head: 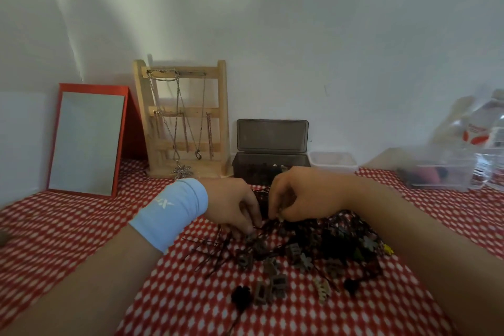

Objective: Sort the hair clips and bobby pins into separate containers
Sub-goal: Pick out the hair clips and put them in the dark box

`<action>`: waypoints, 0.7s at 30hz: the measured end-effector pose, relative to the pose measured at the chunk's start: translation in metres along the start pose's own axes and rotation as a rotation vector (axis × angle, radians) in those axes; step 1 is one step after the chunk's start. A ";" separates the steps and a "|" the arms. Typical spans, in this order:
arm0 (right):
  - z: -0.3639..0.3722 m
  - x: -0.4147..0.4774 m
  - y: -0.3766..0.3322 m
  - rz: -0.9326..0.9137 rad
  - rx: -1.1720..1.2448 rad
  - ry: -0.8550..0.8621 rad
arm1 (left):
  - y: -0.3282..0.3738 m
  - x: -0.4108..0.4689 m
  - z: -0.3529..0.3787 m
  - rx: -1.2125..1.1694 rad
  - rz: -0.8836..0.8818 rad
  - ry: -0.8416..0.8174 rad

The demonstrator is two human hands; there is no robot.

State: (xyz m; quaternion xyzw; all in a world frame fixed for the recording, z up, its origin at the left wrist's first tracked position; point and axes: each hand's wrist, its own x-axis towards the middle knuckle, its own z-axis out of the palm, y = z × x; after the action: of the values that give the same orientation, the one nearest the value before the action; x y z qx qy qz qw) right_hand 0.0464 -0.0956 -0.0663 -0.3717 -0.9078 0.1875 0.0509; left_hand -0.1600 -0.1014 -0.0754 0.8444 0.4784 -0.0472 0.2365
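Observation:
A mixed pile of small hair clips (275, 278) and thin dark bobby pins (207, 251) lies on the red-and-white cloth in front of me. My left hand (231, 202), with a light blue wristband, reaches down into the pile's far edge, and its fingertips pinch among the bobby pins. My right hand (297, 194) is curled beside it, fingers pinching dark pins at the same spot. Behind the hands stands a dark box (270, 166) with its lid up, and a small white tub (332, 162) sits to its right.
A red-framed mirror (87, 142) leans at the back left. A wooden jewellery stand (185, 117) with hanging chains is next to it. At the right stand a clear plastic container (441, 174) and a water bottle (488, 139). The wall is close behind.

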 end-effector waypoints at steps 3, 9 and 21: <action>0.008 0.004 -0.012 -0.030 0.016 -0.051 | -0.003 -0.007 -0.003 -0.055 -0.028 0.014; 0.024 0.010 -0.028 -0.043 -0.052 -0.174 | -0.008 -0.017 -0.011 0.009 -0.049 0.094; 0.024 0.018 -0.026 0.012 -0.107 -0.125 | -0.030 0.006 -0.019 -0.011 0.002 0.430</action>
State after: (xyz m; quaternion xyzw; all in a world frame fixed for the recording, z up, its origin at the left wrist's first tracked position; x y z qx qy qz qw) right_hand 0.0108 -0.1072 -0.0798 -0.3669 -0.9157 0.1619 -0.0269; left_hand -0.1840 -0.0756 -0.0713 0.8341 0.5174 0.1367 0.1336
